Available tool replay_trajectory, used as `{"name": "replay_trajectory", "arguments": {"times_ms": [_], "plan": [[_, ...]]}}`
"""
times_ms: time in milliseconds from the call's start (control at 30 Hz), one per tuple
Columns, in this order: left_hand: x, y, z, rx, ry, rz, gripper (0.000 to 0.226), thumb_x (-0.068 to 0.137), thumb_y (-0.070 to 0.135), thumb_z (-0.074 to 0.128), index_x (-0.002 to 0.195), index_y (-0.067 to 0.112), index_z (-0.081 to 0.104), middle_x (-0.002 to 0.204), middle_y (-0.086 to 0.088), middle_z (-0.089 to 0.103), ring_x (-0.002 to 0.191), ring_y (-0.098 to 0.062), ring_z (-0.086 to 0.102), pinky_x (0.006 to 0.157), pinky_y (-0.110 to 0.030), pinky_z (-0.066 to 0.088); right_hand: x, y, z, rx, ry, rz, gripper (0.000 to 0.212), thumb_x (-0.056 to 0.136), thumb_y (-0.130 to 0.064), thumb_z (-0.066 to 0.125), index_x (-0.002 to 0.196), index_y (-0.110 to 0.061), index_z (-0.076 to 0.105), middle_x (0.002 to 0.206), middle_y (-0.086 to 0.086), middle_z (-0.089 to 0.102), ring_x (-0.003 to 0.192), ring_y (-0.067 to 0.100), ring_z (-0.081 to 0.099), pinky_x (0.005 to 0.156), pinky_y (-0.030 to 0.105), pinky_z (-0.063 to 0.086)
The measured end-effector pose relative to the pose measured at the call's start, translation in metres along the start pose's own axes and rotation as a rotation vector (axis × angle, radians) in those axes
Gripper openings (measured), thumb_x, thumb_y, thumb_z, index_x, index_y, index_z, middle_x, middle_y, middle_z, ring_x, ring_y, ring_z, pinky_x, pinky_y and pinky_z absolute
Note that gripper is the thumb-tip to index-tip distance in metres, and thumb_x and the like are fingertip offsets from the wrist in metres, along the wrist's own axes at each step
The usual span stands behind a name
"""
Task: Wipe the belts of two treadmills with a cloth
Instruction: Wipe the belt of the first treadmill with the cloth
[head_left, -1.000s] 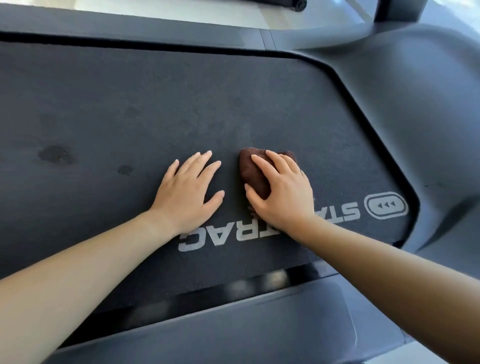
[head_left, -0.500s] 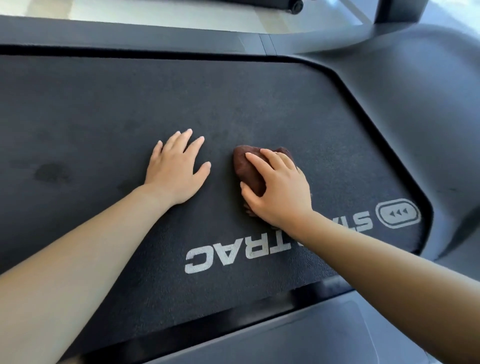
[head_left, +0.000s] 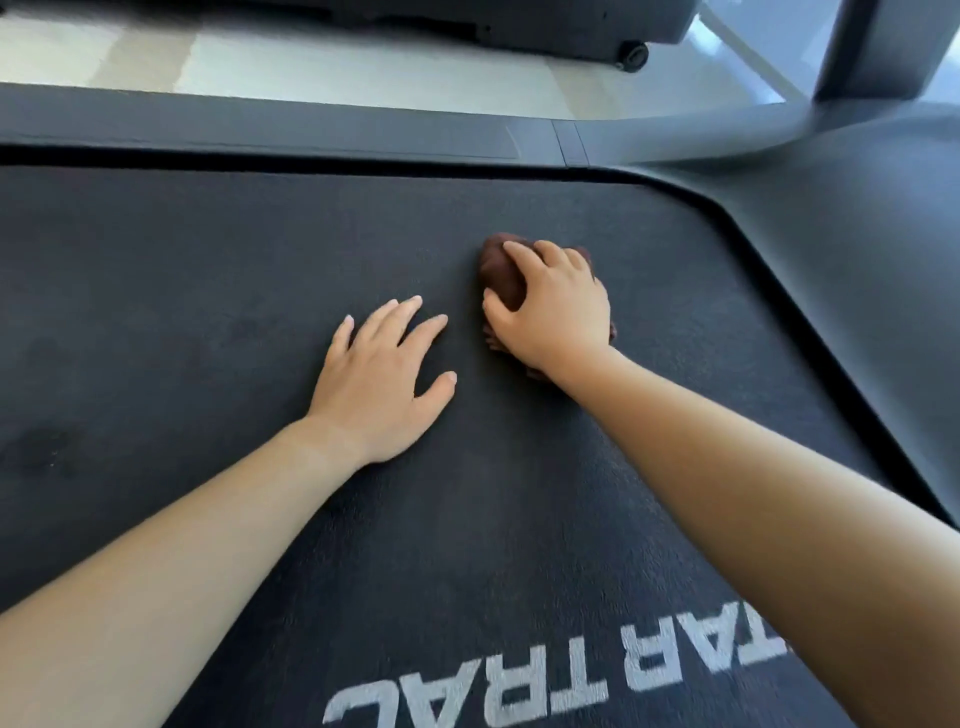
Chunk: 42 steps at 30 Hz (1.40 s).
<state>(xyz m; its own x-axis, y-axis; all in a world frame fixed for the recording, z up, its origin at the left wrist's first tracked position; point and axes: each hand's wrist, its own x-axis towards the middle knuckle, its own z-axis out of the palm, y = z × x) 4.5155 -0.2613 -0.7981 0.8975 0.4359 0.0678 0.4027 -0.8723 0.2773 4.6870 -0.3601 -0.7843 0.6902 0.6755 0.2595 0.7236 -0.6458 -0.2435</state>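
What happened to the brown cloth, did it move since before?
Yes. The cloth, gripped by the right hand, slid along the belt, away from the white lettering and toward the far side rail.

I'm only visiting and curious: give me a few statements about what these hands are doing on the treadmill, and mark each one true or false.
1. The right hand grips a brown cloth on the belt. True.
2. The left hand grips the cloth too. False: it lies flat on the belt with fingers spread, apart from the cloth.
3. The cloth is spread out flat. False: it is bunched up under the right hand.
4. White lettering on the belt lies nearer the person than both hands. True.
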Motion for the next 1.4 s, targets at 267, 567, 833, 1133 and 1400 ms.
{"name": "replay_trajectory", "arguments": {"times_ms": [267,567,833,1133,1400], "plan": [[0.048,0.002,0.005,0.001,0.021,-0.068,0.059,0.088,0.054,0.033,0.143,0.036,0.026,0.156,0.005,0.015,0.143,-0.014,0.006,0.115,-0.045,0.004,0.089,0.02,0.018,0.032,-0.023,-0.017,0.059,0.083,-0.054,0.048,0.137,-0.03,0.046,0.137,0.001,0.05,0.128,0.027,0.039,0.099,0.043,0.039],[0.05,0.003,0.008,0.011,0.084,-0.086,0.061,0.083,0.058,0.029,0.14,0.038,0.03,0.154,0.007,0.021,0.142,-0.013,0.011,0.115,-0.045,0.007,0.143,0.024,0.028,0.04,-0.061,-0.061,0.055,0.081,-0.052,0.048,0.133,-0.032,0.049,0.131,0.004,0.054,0.123,0.03,0.043,0.096,0.043,0.038],[0.043,-0.002,-0.003,-0.004,0.055,-0.113,0.055,0.089,0.051,0.039,0.141,0.033,0.034,0.154,0.004,0.024,0.142,-0.016,0.016,0.115,-0.044,0.012,0.082,0.018,0.009,0.053,-0.117,-0.184,0.057,0.084,-0.049,0.051,0.138,-0.029,0.046,0.141,0.003,0.047,0.128,0.031,0.04,0.1,0.044,0.039],[0.022,-0.039,-0.015,0.032,0.04,-0.143,0.055,0.089,0.051,0.039,0.141,0.033,0.033,0.153,0.002,0.023,0.142,-0.018,0.016,0.114,-0.047,0.012,-0.015,-0.018,-0.001,0.101,-0.083,-0.281,0.057,0.082,-0.051,0.053,0.135,-0.03,0.05,0.141,0.002,0.048,0.129,0.027,0.042,0.102,0.045,0.038],[0.022,-0.04,-0.008,0.047,0.085,-0.16,0.06,0.085,0.057,0.032,0.142,0.035,0.03,0.154,0.005,0.021,0.142,-0.015,0.013,0.114,-0.043,0.009,0.04,-0.033,0.016,0.071,-0.076,-0.198,0.06,0.082,-0.053,0.053,0.138,-0.031,0.046,0.142,-0.001,0.047,0.132,0.026,0.037,0.103,0.045,0.038]]}}
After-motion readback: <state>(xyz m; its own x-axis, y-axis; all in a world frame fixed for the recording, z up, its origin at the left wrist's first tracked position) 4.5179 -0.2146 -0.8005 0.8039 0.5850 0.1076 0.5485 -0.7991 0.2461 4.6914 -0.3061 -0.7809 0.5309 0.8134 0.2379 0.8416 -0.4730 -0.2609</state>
